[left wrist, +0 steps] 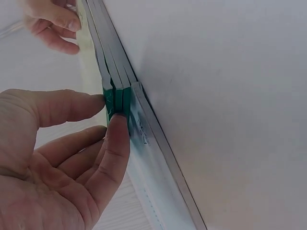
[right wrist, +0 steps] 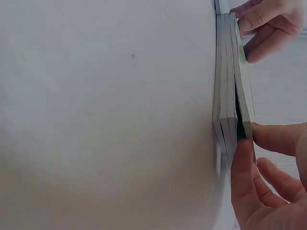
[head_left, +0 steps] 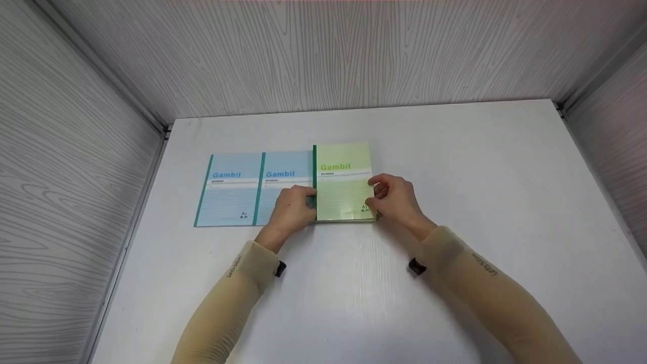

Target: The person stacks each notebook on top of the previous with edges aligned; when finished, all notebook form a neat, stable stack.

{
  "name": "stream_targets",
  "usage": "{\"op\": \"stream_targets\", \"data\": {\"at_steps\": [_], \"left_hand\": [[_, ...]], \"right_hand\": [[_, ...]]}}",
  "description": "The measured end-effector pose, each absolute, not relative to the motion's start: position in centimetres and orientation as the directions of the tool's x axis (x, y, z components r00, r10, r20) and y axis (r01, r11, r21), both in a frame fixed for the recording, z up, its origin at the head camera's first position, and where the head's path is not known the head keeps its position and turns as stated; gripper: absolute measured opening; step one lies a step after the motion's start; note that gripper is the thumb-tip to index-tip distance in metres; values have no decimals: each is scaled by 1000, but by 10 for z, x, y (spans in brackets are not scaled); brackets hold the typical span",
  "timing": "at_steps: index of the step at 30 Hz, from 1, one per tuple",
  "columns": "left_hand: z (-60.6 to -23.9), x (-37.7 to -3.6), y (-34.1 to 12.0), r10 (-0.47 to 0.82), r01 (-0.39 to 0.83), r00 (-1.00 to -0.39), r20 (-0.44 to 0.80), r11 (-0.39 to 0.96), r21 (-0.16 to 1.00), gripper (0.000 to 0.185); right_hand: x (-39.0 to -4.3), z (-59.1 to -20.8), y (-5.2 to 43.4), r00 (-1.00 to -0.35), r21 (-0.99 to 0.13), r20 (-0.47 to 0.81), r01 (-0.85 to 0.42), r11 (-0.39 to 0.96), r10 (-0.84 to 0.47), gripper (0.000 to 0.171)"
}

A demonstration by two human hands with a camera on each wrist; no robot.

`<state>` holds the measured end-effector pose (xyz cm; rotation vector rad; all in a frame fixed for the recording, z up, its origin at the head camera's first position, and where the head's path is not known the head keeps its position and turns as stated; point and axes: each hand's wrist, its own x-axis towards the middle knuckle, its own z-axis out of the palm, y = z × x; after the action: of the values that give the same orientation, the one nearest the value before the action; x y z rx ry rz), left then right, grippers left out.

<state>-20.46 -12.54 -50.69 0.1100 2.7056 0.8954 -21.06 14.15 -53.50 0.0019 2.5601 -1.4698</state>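
Note:
A green notebook lies on top of a stack of several notebooks, near the middle of the table. My right hand pinches its right edge between thumb and fingers. In the right wrist view that edge stands slightly raised, with a dark gap beneath it. At the green spine side, my left hand pinches the top notebook, a fingertip against the stacked spines. Left of the stack lie two light blue notebooks side by side; the left hand partly covers the nearer one.
The white table extends around the notebooks. A wood-grain panel rises behind it, with side panels at left and right. Each wrist carries a small black device.

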Motion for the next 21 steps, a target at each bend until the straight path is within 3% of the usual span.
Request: {"op": "stream_targets", "data": {"at_steps": [10,21], "left_hand": [[-510,-203,-125,158,-13,-960,-233,802,597,55],[-512,-202,-124,180,26,-962,-208,813,582,56]], "right_hand": [[-209,-536,143,-976,-839,-188,104,535,-106,53],[-208,-540,144,-978,-852,-174,92,516,-113,53]]}}
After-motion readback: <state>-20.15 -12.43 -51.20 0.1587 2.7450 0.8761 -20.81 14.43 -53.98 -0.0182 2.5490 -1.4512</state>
